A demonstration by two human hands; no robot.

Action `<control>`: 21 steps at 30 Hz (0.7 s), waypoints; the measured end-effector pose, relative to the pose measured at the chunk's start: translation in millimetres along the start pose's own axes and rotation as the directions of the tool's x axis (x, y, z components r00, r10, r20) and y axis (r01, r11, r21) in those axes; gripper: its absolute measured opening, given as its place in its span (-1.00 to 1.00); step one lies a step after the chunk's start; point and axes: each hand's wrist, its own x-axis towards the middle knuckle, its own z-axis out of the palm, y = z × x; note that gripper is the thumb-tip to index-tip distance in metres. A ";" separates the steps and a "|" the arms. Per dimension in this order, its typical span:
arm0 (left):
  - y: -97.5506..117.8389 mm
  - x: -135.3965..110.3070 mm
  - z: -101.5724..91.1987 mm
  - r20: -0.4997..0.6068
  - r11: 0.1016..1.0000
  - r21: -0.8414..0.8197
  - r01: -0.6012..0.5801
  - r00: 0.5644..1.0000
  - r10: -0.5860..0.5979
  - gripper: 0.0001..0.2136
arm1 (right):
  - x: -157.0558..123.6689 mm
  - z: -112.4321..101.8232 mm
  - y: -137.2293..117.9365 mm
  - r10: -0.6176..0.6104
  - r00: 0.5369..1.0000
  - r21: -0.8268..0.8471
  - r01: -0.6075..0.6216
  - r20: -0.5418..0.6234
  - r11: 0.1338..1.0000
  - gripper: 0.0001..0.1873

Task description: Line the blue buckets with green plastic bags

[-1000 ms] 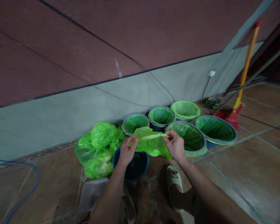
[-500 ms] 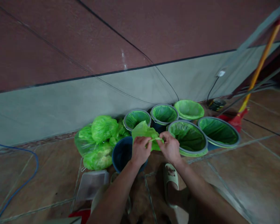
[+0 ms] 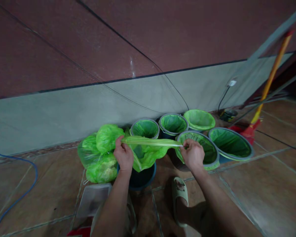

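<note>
Both hands up in front of the body, arms reaching forward over a tiled floor (image 3: pixel 199 191). The left hand (image 3: pixel 124 154) pinches one end of a green plastic bag (image 3: pixel 150 151) at its upper edge, thumb against fingers; the right hand (image 3: pixel 193 154) pinches the other end, thumb and fingertips closed on a pale strip of the edge. Grip on both sides pressed together on the film. The bag's edge runs nearly straight between the two hands, the rest hanging in loose folds. Bag hangs above a dark blue bucket (image 3: pixel 141 184), covering part of its mouth; the visible interior is dark and shows no green film. Beyond and to the right, five bins (image 3: pixel 174 115) with green liners, three along the wall (image 3: pixel 88 108), two in front. Right hand is just in front of the nearer left bin of that pair. To the left, a heap of filled green bags (image 3: pixel 101 164), close by the left hand. Below them on the floor, a translucent box (image 3: pixel 93 199). Slippered foot (image 3: pixel 180 197) near the right forearm. Far right, a yellow-orange handle (image 3: pixel 271 77) leans at a slant, red plastic (image 3: pixel 249 131) at its foot.
</note>
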 end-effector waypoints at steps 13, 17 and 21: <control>-19.0 15.4 -1.7 0.123 0.950 -0.280 0.136 0.987 -0.105 -0.77 | 10.6 6.6 18.7 0.355 0.934 0.556 -0.308 0.024 0.772 -0.73; -16.5 14.2 0.8 0.203 0.918 -0.330 0.221 0.966 -0.160 -0.84 | 8.8 23.9 11.9 0.364 0.910 0.754 -0.380 0.199 0.536 -0.59; -11.4 12.8 3.0 0.206 0.914 -0.345 0.212 0.968 -0.147 -0.82 | 1.0 35.7 -2.6 0.355 0.790 0.679 -0.612 0.501 0.405 -0.24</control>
